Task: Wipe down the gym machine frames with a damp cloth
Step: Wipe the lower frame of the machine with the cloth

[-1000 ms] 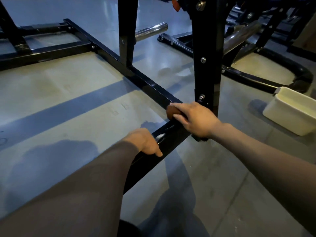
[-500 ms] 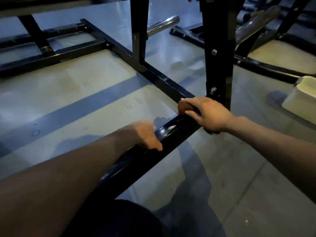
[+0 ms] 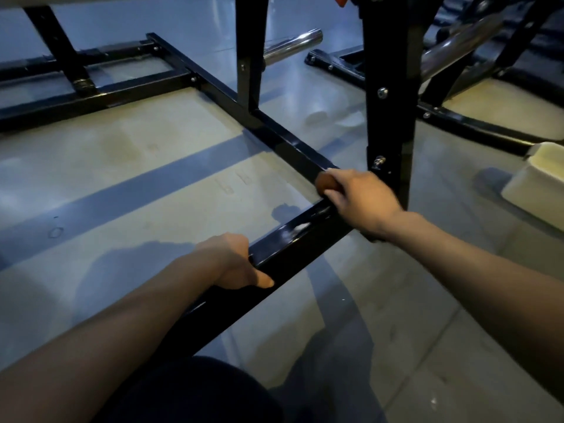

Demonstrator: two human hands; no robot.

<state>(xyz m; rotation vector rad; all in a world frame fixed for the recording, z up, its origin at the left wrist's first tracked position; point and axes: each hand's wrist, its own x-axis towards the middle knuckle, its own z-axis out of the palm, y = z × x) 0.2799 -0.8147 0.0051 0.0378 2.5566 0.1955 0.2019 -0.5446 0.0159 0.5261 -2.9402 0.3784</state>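
Note:
A black square-tube base bar point(image 3: 293, 239) of the gym machine frame runs diagonally across the floor from far left to near centre. My right hand point(image 3: 363, 199) presses a small brown cloth point(image 3: 326, 182) onto the bar beside the black upright post point(image 3: 390, 111); only a bit of the cloth shows past my fingers. My left hand point(image 3: 235, 264) grips the same bar lower down, thumb lying on its top face. A wet sheen shows on the bar between the two hands.
A white plastic tub point(image 3: 540, 181) stands on the floor at the right. A second upright point(image 3: 250, 56), side bars point(image 3: 91, 96), a chrome peg point(image 3: 293, 44) and another machine's curved base point(image 3: 476, 123) lie beyond. Grey floor surrounds the bar.
The view has shifted slightly; both hands stay on the bar, and the right hand with the cloth has moved very little along it.

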